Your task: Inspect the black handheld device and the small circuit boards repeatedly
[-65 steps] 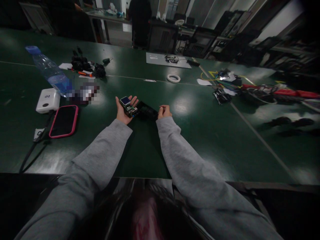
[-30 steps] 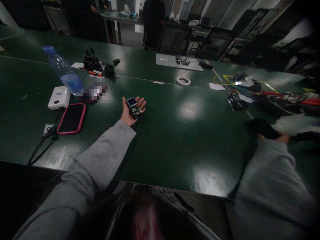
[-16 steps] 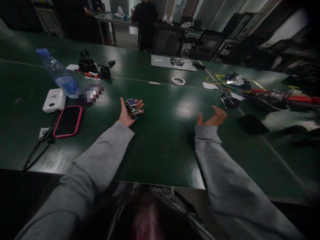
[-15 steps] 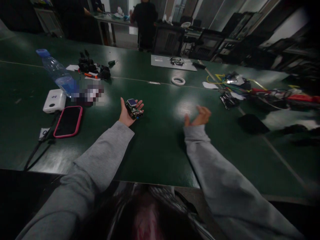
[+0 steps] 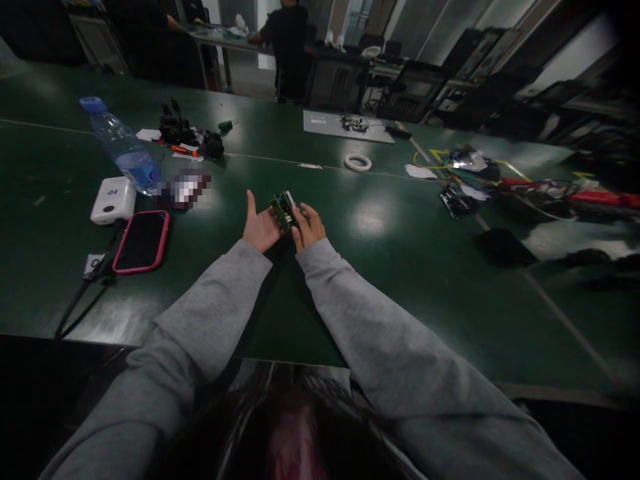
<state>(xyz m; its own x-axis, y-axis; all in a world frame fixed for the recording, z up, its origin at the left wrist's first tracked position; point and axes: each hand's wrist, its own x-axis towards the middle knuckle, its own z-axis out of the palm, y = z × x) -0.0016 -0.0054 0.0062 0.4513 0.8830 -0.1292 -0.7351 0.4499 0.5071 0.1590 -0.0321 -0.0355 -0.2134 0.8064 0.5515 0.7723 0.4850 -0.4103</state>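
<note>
Between our two hands, near the middle of the broad green table, we have a small green circuit board with white and blue parts, tipped up on a slant. Our left hand lies palm up and unclenched, thumb spread away, with the board against its fingers. Our right hand grasps the board from its right side, fingers bent over it. We wear grey sleeves down to both wrists, and the near table edge runs beneath our forearms.

To the left, well apart from our hands, we see a black-screened phone in a pink case lying flat. Just behind it sits a white box with rounded corners, a black cable trailing toward us, and beside the box a clear plastic bottle with a blue cap. Farther back we find a heap of black parts and a green-handled screwdriver.

Straight beyond our hands lie a white ring-shaped roll and, past it, a flat grey sheet. Off to our right are a flat black piece and a tangle of coloured wires. Across the room we see a person in dark clothes.
</note>
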